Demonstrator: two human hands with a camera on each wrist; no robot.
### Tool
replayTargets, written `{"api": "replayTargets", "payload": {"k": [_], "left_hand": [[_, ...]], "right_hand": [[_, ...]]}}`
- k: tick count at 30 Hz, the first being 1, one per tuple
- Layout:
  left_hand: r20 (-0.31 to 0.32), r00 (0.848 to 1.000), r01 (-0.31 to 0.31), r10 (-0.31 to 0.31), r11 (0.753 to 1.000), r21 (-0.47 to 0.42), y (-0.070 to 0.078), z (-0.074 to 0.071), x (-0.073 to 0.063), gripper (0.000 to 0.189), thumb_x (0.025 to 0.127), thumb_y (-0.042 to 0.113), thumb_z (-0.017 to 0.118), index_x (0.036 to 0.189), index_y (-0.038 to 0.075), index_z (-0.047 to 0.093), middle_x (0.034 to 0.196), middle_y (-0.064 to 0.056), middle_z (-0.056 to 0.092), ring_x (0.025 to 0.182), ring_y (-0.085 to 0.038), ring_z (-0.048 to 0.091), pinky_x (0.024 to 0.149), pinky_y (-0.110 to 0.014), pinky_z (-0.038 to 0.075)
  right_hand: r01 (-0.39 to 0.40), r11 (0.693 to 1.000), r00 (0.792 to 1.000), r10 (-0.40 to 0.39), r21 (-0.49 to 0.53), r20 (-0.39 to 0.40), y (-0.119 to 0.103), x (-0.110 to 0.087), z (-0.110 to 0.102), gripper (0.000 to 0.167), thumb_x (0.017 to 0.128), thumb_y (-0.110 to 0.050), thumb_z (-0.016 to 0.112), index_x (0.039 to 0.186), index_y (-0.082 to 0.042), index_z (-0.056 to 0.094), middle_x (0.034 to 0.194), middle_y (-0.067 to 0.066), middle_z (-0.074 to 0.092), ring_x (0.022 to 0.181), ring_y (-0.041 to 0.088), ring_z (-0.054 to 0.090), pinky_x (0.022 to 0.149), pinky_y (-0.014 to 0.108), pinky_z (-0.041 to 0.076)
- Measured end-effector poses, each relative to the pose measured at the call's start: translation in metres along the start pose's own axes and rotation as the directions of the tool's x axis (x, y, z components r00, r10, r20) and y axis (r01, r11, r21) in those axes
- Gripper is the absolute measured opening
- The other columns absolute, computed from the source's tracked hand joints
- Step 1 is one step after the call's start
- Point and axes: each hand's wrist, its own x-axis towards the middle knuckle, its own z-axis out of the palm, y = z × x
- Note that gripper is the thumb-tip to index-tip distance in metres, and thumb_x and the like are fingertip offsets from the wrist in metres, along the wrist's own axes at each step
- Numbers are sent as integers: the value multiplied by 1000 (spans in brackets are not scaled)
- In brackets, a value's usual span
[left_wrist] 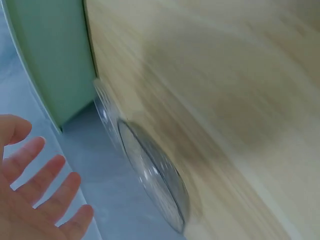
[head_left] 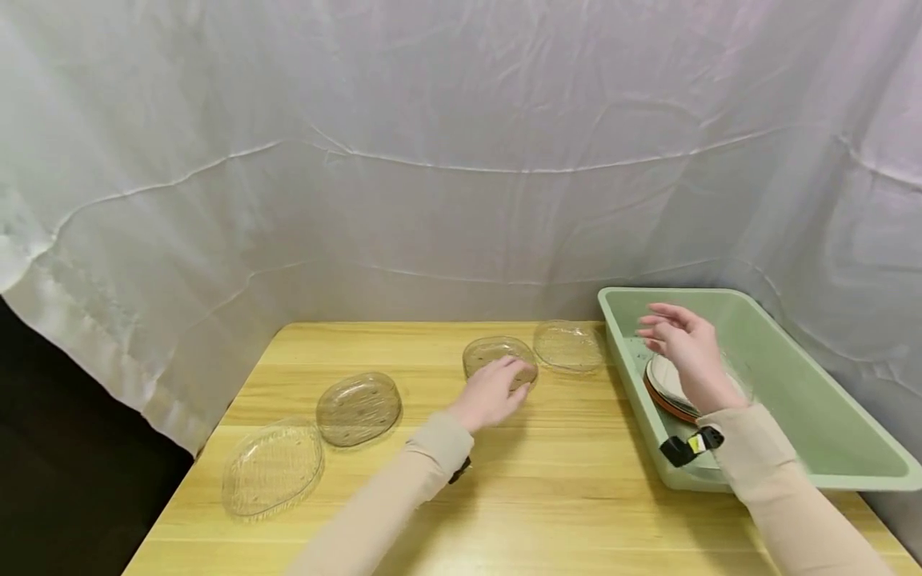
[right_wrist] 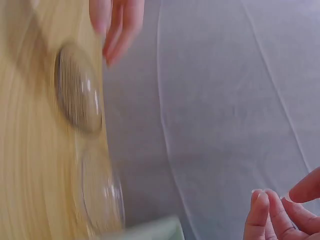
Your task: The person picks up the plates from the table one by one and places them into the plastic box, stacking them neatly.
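Note:
My left hand (head_left: 493,394) hovers over the near edge of a smoky see-through oval dish (head_left: 490,346) on the wooden table. In the left wrist view its fingers (left_wrist: 47,182) are spread and loosely bent, apart from that dish. A clear dish (head_left: 569,349) lies just to the right, beside the bin. My right hand (head_left: 684,350) hangs above the left part of the green bin (head_left: 828,384). Its fingers (right_wrist: 280,215) are loosely bent with nothing seen between them. Beneath it, partly hidden, sit stacked round plates (head_left: 666,378), white over orange-brown.
On the table's left side lie another smoky dish (head_left: 358,410) and a clear ribbed dish (head_left: 272,474), edges close together. A pale curtain (head_left: 461,200) hangs behind the table (head_left: 547,496). The bin's raised rim stands along the right.

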Motion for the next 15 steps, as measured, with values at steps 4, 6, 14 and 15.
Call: {"api": "replayTargets", "payload": {"k": [4, 6, 14, 15], "left_hand": [[15, 998, 54, -54, 999, -7, -12, -6, -4, 39, 103, 25, 54, 140, 14, 57, 140, -3, 61, 129, -23, 60, 111, -40, 49], [28, 997, 68, -68, 998, -6, -16, -8, -5, 40, 104, 26, 53, 141, 13, 56, 141, -4, 60, 130, -24, 58, 112, -40, 49], [60, 988, 140, -144, 988, 62, -32, 3, -8, 43, 104, 27, 54, 143, 9, 54, 145, -10, 56, 136, -29, 53, 117, -44, 44], [51, 986, 154, -157, 986, 64, -34, 5, -8, 42, 103, 26, 54, 142, 10, 55, 145, -10, 57, 135, -29, 53, 116, -44, 44]], "right_hand": [[-18, 999, 997, 15, 37, 69, 1, -10, 21, 28, 100, 3, 45, 116, -17, 56, 92, -14, 71, 84, 1, 69, 77, 14, 57], [-23, 999, 996, 19, 44, 87, 1, -15, 31, 27, 101, 2, 44, 117, -16, 56, 92, -13, 71, 85, 2, 69, 79, 15, 58], [-94, 995, 987, 90, 20, 134, 15, -26, 64, 26, 102, 0, 43, 124, -9, 53, 92, -15, 69, 87, 2, 68, 81, 16, 57], [-117, 993, 984, 113, 21, 138, 18, -28, 67, 27, 102, -1, 42, 127, -8, 51, 93, -15, 68, 88, 2, 67, 82, 16, 56]]}}
